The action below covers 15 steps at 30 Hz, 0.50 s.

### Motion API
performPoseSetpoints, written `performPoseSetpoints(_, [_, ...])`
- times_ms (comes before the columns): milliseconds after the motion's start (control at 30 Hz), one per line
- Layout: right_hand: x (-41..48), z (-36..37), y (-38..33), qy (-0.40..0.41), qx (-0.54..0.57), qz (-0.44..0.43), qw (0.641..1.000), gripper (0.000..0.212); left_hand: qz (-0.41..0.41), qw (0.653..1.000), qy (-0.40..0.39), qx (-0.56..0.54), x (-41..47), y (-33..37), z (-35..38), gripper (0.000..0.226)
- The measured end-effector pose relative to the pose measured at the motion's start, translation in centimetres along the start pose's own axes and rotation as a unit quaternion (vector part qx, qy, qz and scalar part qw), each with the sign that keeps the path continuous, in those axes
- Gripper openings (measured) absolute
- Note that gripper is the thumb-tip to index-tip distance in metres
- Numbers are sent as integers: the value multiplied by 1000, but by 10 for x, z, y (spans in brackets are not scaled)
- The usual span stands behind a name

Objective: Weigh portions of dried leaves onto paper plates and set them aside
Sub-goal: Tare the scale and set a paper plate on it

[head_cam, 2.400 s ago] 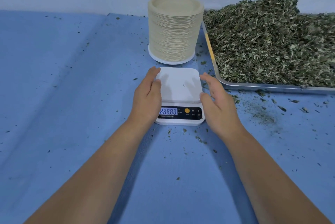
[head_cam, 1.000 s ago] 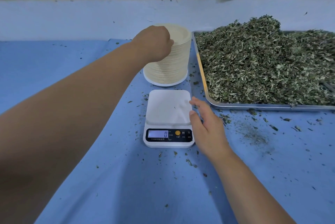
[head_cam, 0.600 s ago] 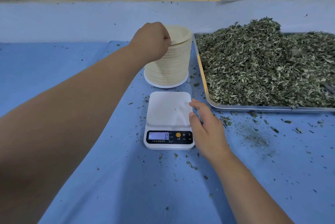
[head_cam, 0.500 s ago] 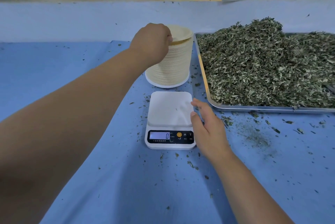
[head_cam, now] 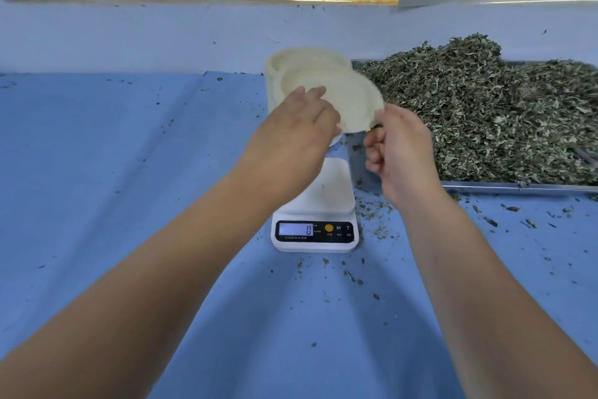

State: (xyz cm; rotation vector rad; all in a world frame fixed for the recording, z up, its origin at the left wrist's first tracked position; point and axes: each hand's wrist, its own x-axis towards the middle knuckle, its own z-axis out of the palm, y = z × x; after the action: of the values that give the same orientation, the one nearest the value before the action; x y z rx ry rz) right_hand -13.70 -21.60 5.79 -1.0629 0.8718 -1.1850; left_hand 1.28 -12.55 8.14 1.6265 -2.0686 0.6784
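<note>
Centrally, we see one paper plate (head_cam: pixel 339 98) held off the table by both hands, tilted w/ its hollow face toward us. It sits in front of the top of the plate stack (head_cam: pixel 291 64) & above the far end of the scale (head_cam: pixel 326 201), clear of the scale platform. Motion blur keeps us from telling whether it touches the stack. The left hand (head_cam: pixel 301 130) holds the plate's near-left rim: its fingers (head_cam: pixel 312 91) lie over the upper face, the thumb is hidden, so we read a grip but can't see it in full. The right hand (head_cam: pixel 401 153) pinches the near-right rim betw. thumb & forefinger, the other fingers curled in toward the palm. The scale stands on the blue cloth (head_cam: pixel 129 156) just below the hands, approx. midway betw. the forearms; its platform carries no plate & its display (head_cam: pixel 296 229) reads 0. To the right, a metal tray (head_cam: pixel 517 187) holds a heaped mass of dried leaves (head_cam: pixel 485 114), the tray's near-left corner just beside the scale. Loose leaf bits (head_cam: pixel 369 206) are scattered on the cloth, densest beside the scale's right edge & along the tray's front rim.
</note>
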Motion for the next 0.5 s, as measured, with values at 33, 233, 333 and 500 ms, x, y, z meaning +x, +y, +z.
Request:
performPoseSetpoints(33, [-3, -3, 1, 9, -7, 3, 1000, 33, 5, 1000, -8, -4, -7, 4, -1, 24])
performPoseSetpoints(233, [-28, -7, 14, 0, -28, 104, 994, 29, -4, 997, -22, -78, -43, 25, 7, 24])
performPoseSetpoints(333, [-34, -9, 22, -18, -68, 105, 992, 34, -1, 997, -27, -78, -54, 30, 11, 31])
performPoseSetpoints(500, [-35, -14, 38, -29, -158, 71, 985, 11, -13, 992, -47, -113, -71, 30, 17, 42])
